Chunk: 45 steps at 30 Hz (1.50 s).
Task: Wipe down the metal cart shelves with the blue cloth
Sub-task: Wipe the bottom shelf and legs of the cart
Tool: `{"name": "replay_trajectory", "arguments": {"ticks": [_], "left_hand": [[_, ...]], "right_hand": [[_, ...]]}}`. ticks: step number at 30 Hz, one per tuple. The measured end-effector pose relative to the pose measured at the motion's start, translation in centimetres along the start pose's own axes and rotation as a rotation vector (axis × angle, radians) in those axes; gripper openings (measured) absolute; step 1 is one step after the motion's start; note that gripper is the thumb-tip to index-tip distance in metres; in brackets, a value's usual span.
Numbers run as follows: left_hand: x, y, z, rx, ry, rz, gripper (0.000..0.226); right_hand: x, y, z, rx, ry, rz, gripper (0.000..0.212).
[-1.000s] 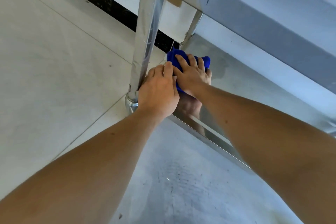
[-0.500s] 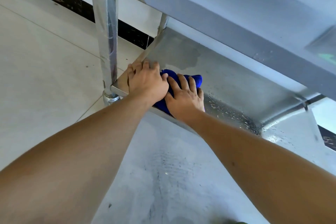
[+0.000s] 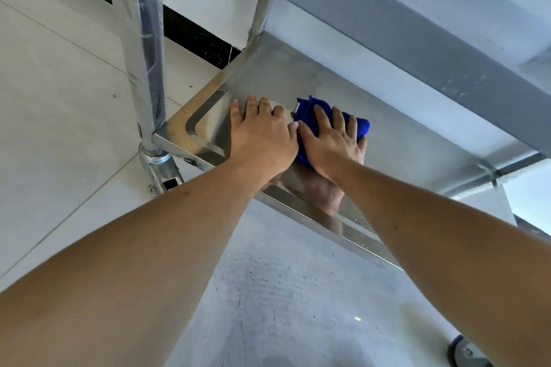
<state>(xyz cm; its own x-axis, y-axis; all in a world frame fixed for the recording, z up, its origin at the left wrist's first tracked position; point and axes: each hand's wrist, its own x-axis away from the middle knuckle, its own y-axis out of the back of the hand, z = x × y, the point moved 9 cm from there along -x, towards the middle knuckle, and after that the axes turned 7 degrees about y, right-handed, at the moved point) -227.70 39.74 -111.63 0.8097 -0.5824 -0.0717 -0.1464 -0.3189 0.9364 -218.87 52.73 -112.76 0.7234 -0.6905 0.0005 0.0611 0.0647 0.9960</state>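
The blue cloth lies bunched on the lower metal shelf of the cart. My right hand presses flat on the cloth with its fingers spread. My left hand rests flat on the shelf just left of the cloth, fingers straight, its edge touching my right hand. The shelf is shiny and mirrors my right forearm near its front edge. The cloth's underside is hidden beneath my right hand.
The cart's near-left post rises beside the shelf corner, with a foot fitting below. The upper shelf's edge overhangs the lower shelf. Pale floor tiles lie to the left, and a caster wheel sits at bottom right.
Both hands and the cloth have slid rightward along the shelf, away from the corner post. The view has shifted, showing more of the shelf corner.
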Motion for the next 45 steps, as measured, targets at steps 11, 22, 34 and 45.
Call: {"name": "replay_trajectory", "arguments": {"ticks": [11, 22, 34, 45], "left_hand": [[-0.3, -0.4, -0.1, -0.046, -0.016, -0.040, 0.065], [-0.3, -0.3, -0.2, -0.042, 0.006, -0.094, 0.065], [-0.3, -0.5, -0.3, -0.047, -0.007, -0.076, 0.067], [-1.0, -0.3, -0.9, -0.024, -0.025, 0.127, 0.063]], "right_hand": [[-10.5, 0.5, 1.2, 0.001, -0.037, 0.011, 0.067], [-14.1, -0.1, 7.9, -0.059, 0.073, 0.029, 0.067], [-17.1, 0.0, 11.0, -0.077, 0.146, 0.029, 0.064], [-13.1, 0.3, 12.2, -0.089, 0.337, -0.002, 0.056]]}}
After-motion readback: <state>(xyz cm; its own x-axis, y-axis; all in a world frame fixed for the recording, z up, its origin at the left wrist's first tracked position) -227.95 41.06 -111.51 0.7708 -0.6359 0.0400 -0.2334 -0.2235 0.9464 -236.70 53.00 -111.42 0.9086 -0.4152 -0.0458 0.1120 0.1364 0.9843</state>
